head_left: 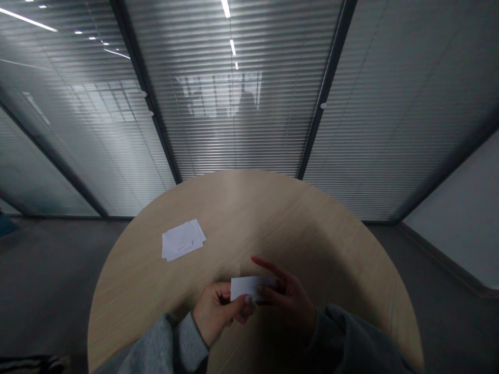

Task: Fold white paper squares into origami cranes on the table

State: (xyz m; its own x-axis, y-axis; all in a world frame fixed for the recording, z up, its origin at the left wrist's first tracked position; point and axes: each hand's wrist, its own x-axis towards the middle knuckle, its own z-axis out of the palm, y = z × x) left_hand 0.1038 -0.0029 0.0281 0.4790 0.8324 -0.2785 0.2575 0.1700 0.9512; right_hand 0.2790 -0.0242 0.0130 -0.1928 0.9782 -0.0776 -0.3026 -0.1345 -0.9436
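Observation:
A small white piece of paper (245, 286) is held between both hands above the near part of the round wooden table. My left hand (224, 309) pinches its left side and lower edge, thumb on top. My right hand (286, 296) grips the right end between thumb and fingers, with the index finger stretched out past the upper edge. The right fingers cover part of the paper. Farther off to the left lies a loose, overlapping pile of white paper pieces (181, 240), apart from both hands.
The round light-wood table (257, 208) has its curved far edge close to glass partitions with blinds (234, 140) in dark frames. Grey floor (58, 270) shows on both sides. A white wall panel (460, 234) stands at the right.

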